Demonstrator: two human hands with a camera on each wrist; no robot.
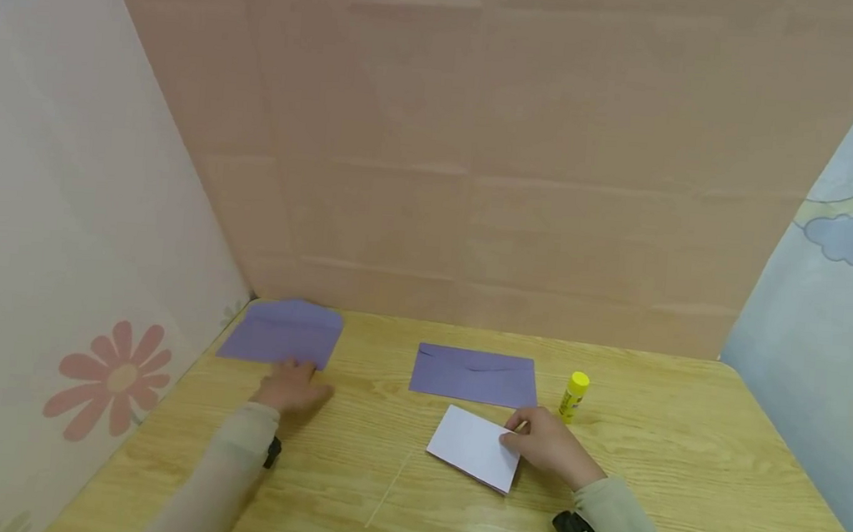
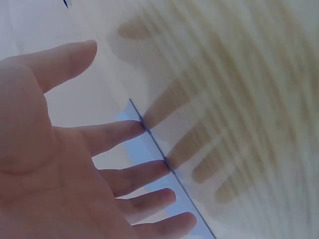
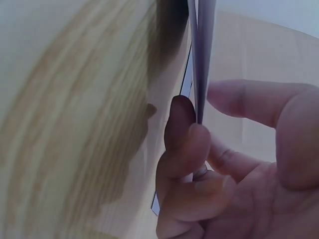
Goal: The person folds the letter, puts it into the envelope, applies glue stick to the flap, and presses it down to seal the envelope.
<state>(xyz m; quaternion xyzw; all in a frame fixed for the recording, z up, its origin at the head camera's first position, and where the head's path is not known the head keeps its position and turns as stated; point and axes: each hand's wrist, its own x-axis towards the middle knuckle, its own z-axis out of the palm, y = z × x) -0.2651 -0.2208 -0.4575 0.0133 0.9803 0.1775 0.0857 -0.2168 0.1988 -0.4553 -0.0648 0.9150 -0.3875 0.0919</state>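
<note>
Between thumb and fingers, my right hand [image 1: 551, 447] pinches the right edge of a white folded card [image 1: 472, 447], tilted over the table. In the right wrist view the card [image 3: 203, 55] is edge-on and its layers part a little. My left hand [image 1: 291, 387] reaches to the near edge of a purple envelope [image 1: 281, 334] at the far left, whose flap points away. The left wrist view has the fingertips right at that envelope's edge [image 2: 149, 132], fingers spread and fairly straight. Another purple envelope [image 1: 474, 377] lies flat just beyond the card.
A yellow glue stick [image 1: 574, 397] stands upright right of the middle envelope, close behind my right hand. The wooden table [image 1: 681, 470] ends at a brown paper backdrop [image 1: 471, 178]. Patterned panels [image 1: 42, 186] rise on both sides.
</note>
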